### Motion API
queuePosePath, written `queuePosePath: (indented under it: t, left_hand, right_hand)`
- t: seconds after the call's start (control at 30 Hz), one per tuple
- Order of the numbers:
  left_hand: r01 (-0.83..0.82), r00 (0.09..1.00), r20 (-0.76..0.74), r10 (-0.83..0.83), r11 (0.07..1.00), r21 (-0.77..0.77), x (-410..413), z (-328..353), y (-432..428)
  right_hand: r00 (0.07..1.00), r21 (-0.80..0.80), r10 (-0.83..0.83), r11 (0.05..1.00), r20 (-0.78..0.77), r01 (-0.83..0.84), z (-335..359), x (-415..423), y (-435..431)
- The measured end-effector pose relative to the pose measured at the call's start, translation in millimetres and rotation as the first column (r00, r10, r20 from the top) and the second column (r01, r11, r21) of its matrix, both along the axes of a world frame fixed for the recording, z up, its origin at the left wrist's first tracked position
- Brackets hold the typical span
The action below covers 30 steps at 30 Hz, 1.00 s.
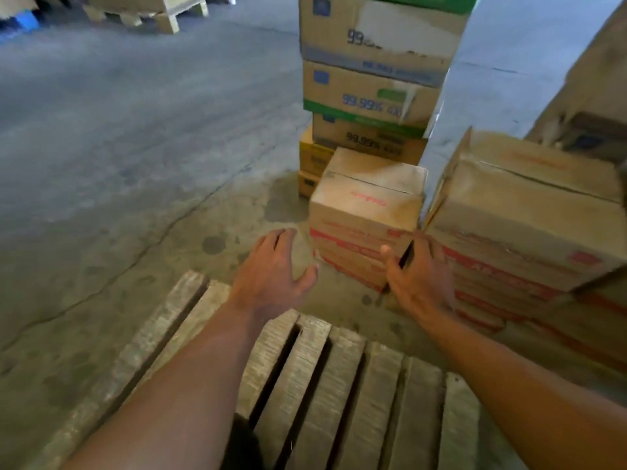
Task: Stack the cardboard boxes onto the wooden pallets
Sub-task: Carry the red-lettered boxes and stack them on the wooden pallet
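A small cardboard box (366, 212) with red print stands on the concrete floor just beyond a bare wooden pallet (325, 385). My left hand (271, 269) hovers open at the box's lower left corner, fingers spread, not touching it. On the box's lower right corner my right hand (419, 276) lies with straight fingers against the side and the thumb on the front face. A larger stack of red-printed boxes (529, 225) stands directly to the right of the small box.
Behind the small box rises a tall stack of blue- and green-printed cartons (373, 69) with yellow boxes (314, 164) at its base. Another pallet (152, 11) lies far back left. Open concrete floor (118, 147) spreads to the left. More boxes (590, 106) stand at the right edge.
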<state>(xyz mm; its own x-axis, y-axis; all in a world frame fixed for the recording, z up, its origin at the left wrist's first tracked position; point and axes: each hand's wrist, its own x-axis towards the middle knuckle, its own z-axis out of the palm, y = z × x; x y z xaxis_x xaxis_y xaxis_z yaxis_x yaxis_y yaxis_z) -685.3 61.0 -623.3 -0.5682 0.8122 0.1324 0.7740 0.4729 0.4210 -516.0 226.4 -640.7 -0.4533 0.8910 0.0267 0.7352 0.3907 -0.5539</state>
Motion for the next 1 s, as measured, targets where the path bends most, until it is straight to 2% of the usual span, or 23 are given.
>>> queuePosePath:
  t: [0.17,0.4,0.53,0.83,1.0]
  left_hand:
    - [0.051,0.996,0.069,-0.052,0.998,0.021,-58.7,-39.3,81.1]
    - [0.112,0.981,0.167,-0.099,0.991,-0.069,-148.1,-112.9,160.6]
    - [0.061,0.978,0.205,-0.043,0.995,-0.084,-181.7,-139.2,193.9]
    - [0.017,0.951,0.307,0.017,0.994,-0.105,-218.9,-207.9,253.2]
    - [-0.079,0.906,0.403,0.132,0.986,-0.144,-231.8,-245.2,280.8]
  right_hand:
    - [0.989,-0.041,-0.146,0.988,0.006,0.146,-42.0,-39.2,57.9]
    - [0.935,-0.164,-0.348,0.92,0.07,0.355,-108.2,-105.3,114.0]
    - [0.888,-0.212,-0.442,0.863,0.125,0.459,-136.2,-127.4,140.4]
    - [0.818,-0.275,-0.565,0.773,0.11,0.571,-195.7,-151.9,203.5]
    - [0.739,-0.238,-0.648,0.7,0.185,0.673,-225.5,-163.3,219.8]
